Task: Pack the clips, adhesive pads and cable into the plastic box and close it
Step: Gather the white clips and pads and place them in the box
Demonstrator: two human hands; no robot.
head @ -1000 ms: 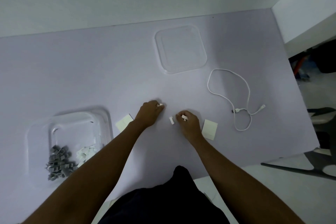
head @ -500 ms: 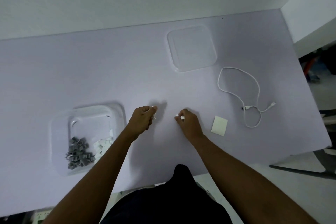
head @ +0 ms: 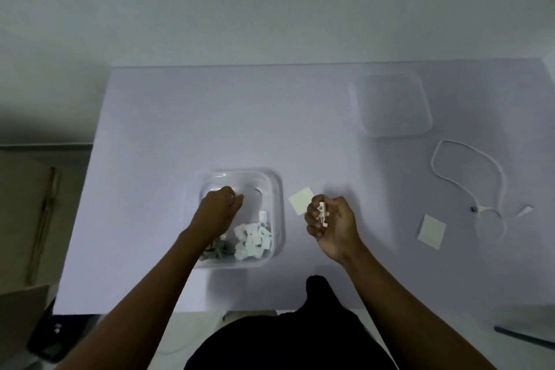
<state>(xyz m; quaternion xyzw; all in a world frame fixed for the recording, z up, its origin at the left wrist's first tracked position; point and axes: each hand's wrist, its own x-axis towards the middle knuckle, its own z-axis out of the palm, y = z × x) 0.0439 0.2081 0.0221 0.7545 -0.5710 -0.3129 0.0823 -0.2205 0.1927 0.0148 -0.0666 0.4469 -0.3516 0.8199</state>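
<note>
The clear plastic box (head: 277,189) stands open at the table's middle, holding white clips (head: 253,237) and grey clips (head: 220,249). My left hand (head: 219,209) hovers over the box with its fingers closed; whether clips are inside it is hidden. Just right of the box, my right hand (head: 329,224) is raised and closed on a few white clips (head: 322,213). One adhesive pad (head: 301,200) lies between the box and my right hand, another adhesive pad (head: 431,231) farther right. The white cable (head: 471,186) lies looped at the right. The clear lid (head: 392,105) rests at the back right.
The table's left edge (head: 81,198) drops to a floor with a cardboard piece (head: 21,219) beside it. A wall runs behind the table. My dark clothing (head: 285,339) sits at the near edge.
My left hand moved from the table to above the box. My right hand lifted off the table with white clips in it. The camera swung left, shifting everything right in view.
</note>
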